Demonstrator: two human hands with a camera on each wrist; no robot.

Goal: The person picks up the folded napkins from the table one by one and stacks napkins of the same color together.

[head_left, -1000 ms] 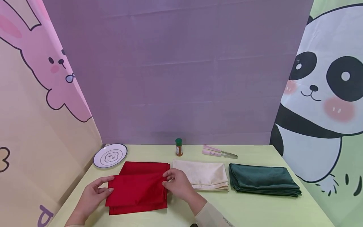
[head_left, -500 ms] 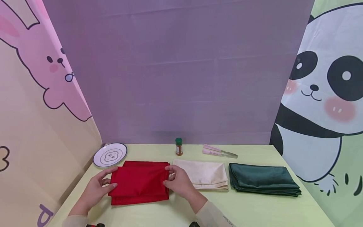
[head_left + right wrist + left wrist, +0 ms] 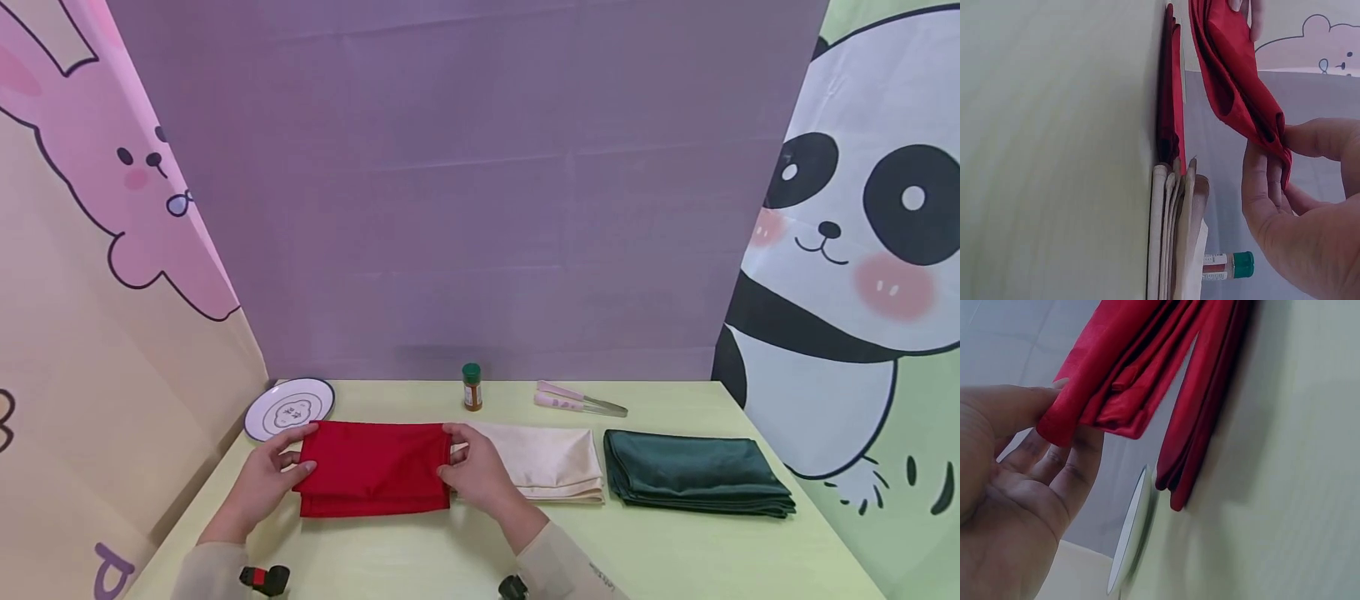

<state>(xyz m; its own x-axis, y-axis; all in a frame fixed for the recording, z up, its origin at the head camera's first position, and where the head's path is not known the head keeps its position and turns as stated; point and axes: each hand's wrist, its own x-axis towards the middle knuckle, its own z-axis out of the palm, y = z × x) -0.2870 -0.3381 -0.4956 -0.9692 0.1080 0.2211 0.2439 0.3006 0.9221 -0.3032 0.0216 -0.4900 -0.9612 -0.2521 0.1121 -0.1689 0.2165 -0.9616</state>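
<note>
A folded red cloth [image 3: 375, 462] is held up between my two hands. My left hand [image 3: 262, 479] pinches its left end, thumb on one side and fingers on the other, as the left wrist view shows. At the right end, my right hand [image 3: 483, 475] pinches the layers between thumb and fingers. Both wrist views show a second folded red cloth [image 3: 1194, 419] lying on the table, with a gap between it and the raised one. From the head view the raised cloth covers that lower one.
Right of the red cloth lie a folded cream cloth [image 3: 555, 458] and a folded dark green cloth [image 3: 697, 473]. Behind stand a white plate [image 3: 262, 414] with a dark rim, a green-capped spice jar [image 3: 472, 387] and pink-handled tongs [image 3: 570, 402].
Both hands have carried the held red cloth away from the body and slightly right. It now hides the lower red cloth, whose far part showed earlier. The other things stay put.
</note>
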